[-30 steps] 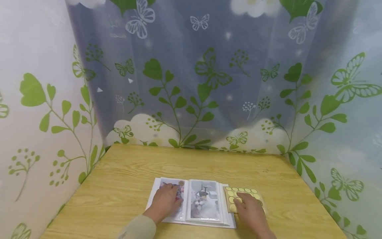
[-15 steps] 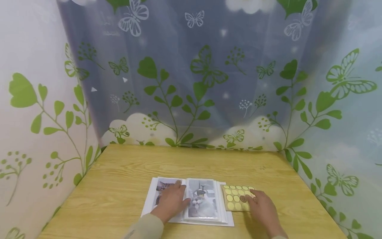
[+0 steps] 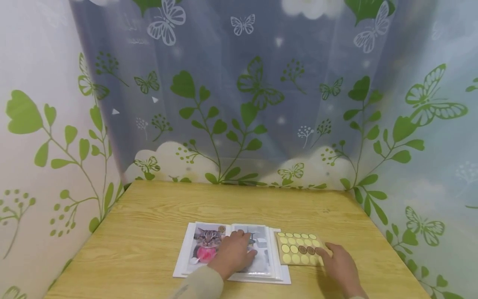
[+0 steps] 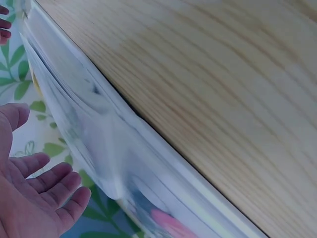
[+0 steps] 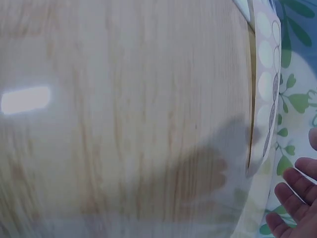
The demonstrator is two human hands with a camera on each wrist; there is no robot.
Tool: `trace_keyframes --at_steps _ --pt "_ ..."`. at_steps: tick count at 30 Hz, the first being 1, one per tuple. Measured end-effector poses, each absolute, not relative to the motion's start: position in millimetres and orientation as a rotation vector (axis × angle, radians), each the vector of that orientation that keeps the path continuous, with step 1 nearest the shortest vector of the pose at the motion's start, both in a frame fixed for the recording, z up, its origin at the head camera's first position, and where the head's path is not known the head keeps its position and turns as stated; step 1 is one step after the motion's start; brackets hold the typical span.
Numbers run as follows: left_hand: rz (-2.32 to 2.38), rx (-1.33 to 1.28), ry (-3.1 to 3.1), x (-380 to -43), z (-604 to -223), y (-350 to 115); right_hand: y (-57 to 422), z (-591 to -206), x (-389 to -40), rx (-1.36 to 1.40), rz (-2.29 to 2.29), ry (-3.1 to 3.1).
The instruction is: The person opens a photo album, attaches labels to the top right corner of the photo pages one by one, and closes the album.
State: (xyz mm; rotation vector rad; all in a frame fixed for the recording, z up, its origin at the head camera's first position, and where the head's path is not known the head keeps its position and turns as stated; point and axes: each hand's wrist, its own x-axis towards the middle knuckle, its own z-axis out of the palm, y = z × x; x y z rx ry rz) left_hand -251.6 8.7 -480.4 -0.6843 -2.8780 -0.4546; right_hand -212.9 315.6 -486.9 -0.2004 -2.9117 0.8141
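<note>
In the head view a photo album (image 3: 181,265) lies spread on the table, a cat photo (image 3: 207,245) on its left page. A small brown round sticker (image 3: 222,229) sits at that photo's upper right. My left hand (image 3: 234,253) rests across the right page with relaxed fingers, hiding much of its photo. To the right lies a sheet of round stickers (image 3: 296,241), mostly yellow with several brown ones in one row. My right hand (image 3: 340,262) is at the sheet's right edge, its fingertips beside the brown stickers. The right wrist view shows the right hand's fingers (image 5: 290,201) loosely extended.
The wood-grained table (image 3: 231,203) stretches behind and to both sides of the album. Curtains (image 3: 224,124) printed with leaves and butterflies hang behind it and at both sides.
My left hand has slid right from the left page to the right one, uncovering the cat photo. My right hand has moved right off the sheet's middle, exposing the brown stickers.
</note>
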Motion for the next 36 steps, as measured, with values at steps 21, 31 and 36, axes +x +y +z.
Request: trace_keyframes --at_steps 21,31,36 --pt "-0.394 -0.685 -2.885 -249.9 -481.3 78.6 336.5 -492.7 -219.6 -0.205 0.665 -2.988" --pt "-0.402 -0.605 -2.917 -252.1 -485.6 91.7 334.4 -494.7 -218.9 -0.270 0.630 -2.996" --pt "-0.346 -0.570 -2.941 -252.4 -489.8 97.9 333.0 -496.1 -218.8 -0.274 0.616 -3.020"
